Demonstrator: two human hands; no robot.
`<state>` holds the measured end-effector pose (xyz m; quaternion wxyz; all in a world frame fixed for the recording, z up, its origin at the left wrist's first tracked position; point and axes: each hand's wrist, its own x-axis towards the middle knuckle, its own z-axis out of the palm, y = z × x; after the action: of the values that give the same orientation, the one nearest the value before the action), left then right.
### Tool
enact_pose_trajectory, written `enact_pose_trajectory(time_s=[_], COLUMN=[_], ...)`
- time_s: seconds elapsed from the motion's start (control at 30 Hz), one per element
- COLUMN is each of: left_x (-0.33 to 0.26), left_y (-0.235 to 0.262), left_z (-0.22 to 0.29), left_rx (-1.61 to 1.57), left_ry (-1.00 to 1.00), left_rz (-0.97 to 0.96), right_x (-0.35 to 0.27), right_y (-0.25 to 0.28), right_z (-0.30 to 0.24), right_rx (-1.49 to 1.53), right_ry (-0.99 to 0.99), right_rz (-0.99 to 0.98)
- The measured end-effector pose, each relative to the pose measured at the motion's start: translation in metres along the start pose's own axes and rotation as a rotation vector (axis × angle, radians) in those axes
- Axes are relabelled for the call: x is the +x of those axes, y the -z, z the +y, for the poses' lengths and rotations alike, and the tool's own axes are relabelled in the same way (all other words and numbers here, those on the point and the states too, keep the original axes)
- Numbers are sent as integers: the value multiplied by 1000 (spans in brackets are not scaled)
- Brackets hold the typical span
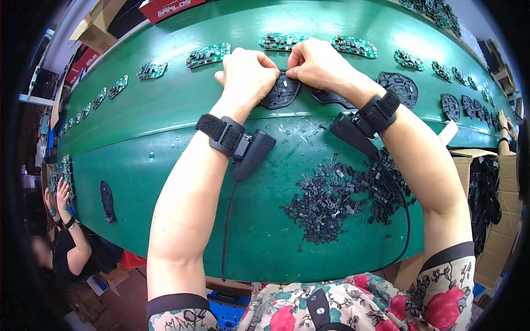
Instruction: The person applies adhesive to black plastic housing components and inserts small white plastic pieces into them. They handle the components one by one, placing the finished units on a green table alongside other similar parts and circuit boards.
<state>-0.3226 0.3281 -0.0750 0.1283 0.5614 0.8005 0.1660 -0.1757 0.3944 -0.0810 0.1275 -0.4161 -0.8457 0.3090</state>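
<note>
A black moulded plastic shell (281, 95) with ribs and openings inside lies on the green table, under my fingertips. My left hand (248, 73) is closed at the shell's upper left edge, thumb and finger pinched on it. From the other side my right hand (319, 65) pinches at the upper right edge; whatever small part its fingertips hold is hidden. Another black shell (333, 99) sits partly beneath my right forearm, and a third shell (398, 88) lies farther right. Just beyond my hands is a green circuit board (280, 42) with black parts.
Circuit boards (207, 55) line the conveyor strip both ways. Small black plastic parts (323, 204) are heaped nearer me. Cables hang from black wrist devices (256, 154). A cardboard box (497, 215) stands right. Co-workers' hands show at left (62, 193) and far right (503, 129).
</note>
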Motion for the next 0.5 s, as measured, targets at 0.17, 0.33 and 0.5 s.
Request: enact_pose_trajectory(time_s=[0.17, 0.33, 0.5], left_x=[5, 9, 13], left_y=[-9, -16, -17], left_z=[7, 18, 22], left_rx=[86, 43, 37], left_ry=[86, 173, 221], left_rz=[24, 1, -45], right_x=[0, 0, 4], right_y=[1, 6, 6], right_z=[2, 13, 19], right_rx=[-12, -2, 8], right_ry=[-23, -5, -33], right_rz=[26, 15, -9])
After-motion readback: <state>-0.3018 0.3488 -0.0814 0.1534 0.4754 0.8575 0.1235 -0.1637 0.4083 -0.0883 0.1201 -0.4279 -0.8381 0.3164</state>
